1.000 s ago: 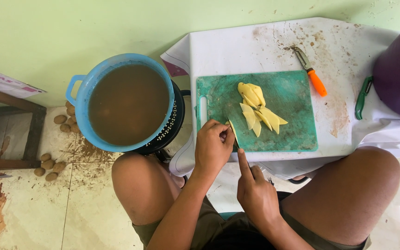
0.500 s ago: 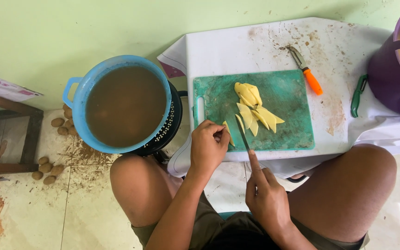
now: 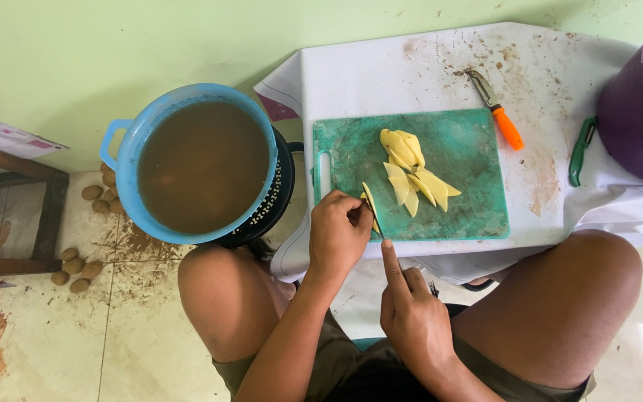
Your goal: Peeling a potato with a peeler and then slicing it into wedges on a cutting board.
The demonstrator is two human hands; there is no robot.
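Cutting board [image 3: 478, 201]: green plastic, matt, scuffed and scratched. Worktop [image 3: 426, 67]: white, smooth plastic, smeared brown. Basin [image 3: 135, 141]: glossy blue plastic, over a black perforated plastic basket [image 3: 277, 201]. Peeler [image 3: 496, 115]: metal blade, orange plastic handle. Bucket [image 3: 634, 119]: purple plastic. Floor [image 3: 76, 342]: glossy tile, dirt-strewn.

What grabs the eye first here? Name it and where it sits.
The blue basin of brown water stands left of the white board. On it lies a green cutting board with yellow slices. At its near edge, the left hand pinches a slice while the right hand holds a knife.
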